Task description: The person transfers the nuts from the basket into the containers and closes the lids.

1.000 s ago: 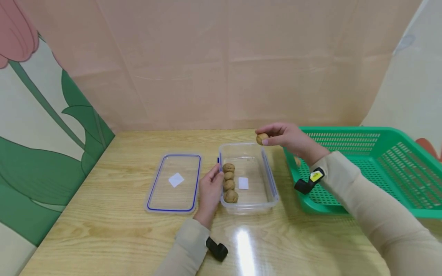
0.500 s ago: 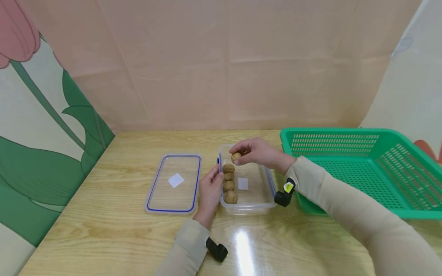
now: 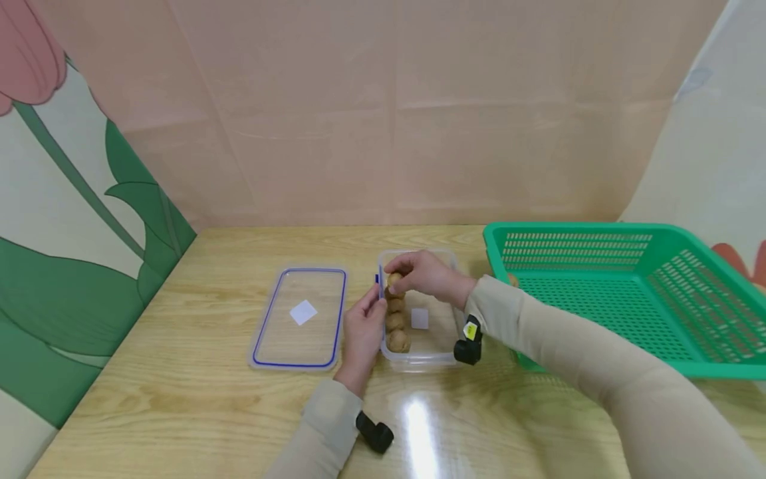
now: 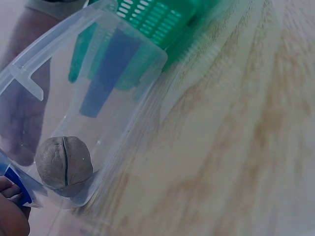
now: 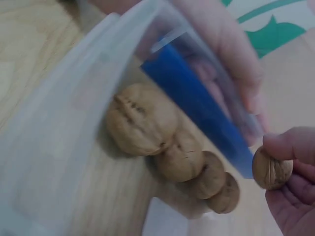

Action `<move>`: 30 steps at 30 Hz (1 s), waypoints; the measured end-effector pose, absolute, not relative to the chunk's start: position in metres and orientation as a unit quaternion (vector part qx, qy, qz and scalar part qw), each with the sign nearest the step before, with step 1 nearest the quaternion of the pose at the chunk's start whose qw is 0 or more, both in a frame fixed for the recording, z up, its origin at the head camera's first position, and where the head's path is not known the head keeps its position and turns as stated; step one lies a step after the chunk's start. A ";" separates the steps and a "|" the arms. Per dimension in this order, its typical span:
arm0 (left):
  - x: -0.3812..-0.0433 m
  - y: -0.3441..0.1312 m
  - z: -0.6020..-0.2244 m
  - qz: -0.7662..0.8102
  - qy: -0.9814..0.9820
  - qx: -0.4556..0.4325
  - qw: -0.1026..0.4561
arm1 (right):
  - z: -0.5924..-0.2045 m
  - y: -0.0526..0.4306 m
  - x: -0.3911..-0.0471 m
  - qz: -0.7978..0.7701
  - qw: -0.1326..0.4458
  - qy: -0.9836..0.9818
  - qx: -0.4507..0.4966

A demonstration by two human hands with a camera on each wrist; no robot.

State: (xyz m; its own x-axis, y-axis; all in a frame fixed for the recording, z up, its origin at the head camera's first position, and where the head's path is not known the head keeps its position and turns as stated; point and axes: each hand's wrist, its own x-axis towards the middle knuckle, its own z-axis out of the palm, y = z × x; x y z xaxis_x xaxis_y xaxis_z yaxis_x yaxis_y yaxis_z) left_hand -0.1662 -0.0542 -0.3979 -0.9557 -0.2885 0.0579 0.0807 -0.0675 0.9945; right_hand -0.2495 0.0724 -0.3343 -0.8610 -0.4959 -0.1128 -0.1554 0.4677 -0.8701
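My right hand [image 3: 427,276] pinches a walnut [image 5: 271,168] between thumb and fingers, over the far left part of a clear plastic container [image 3: 421,360]. Below it, several walnuts [image 5: 179,156] stand in a row along the container's left wall. My left hand [image 3: 362,332] holds that wall from outside; its fingertips lie by the blue side clip [image 5: 197,105], partly hidden by the plastic. In the left wrist view, the nearest walnut [image 4: 64,162] shows through the container's end. A white square label [image 3: 420,319] lies at the container's bottom.
Left of the container lies its clear lid [image 3: 275,349] with a blue seal and a white label [image 3: 303,312]. To the right stands a green slotted basket [image 3: 577,236]; a walnut [image 3: 512,280] shows at its left side, partly hidden by my right sleeve.
My right hand has carried its walnut left and down, from beside the basket to the far end of the walnut row. The left hand has stayed on the container's wall.
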 end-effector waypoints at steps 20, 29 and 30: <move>-0.171 -0.056 -0.404 -0.721 -0.677 0.090 0.115 | -0.351 0.061 -0.252 -0.432 0.184 0.867 -0.164; -0.171 -0.055 -0.404 -0.727 -0.671 0.085 0.119 | -0.331 0.067 -0.251 -0.421 0.154 0.881 -0.153; -0.171 -0.054 -0.404 -0.728 -0.670 0.084 0.120 | -0.327 0.069 -0.252 -0.422 0.149 0.881 -0.154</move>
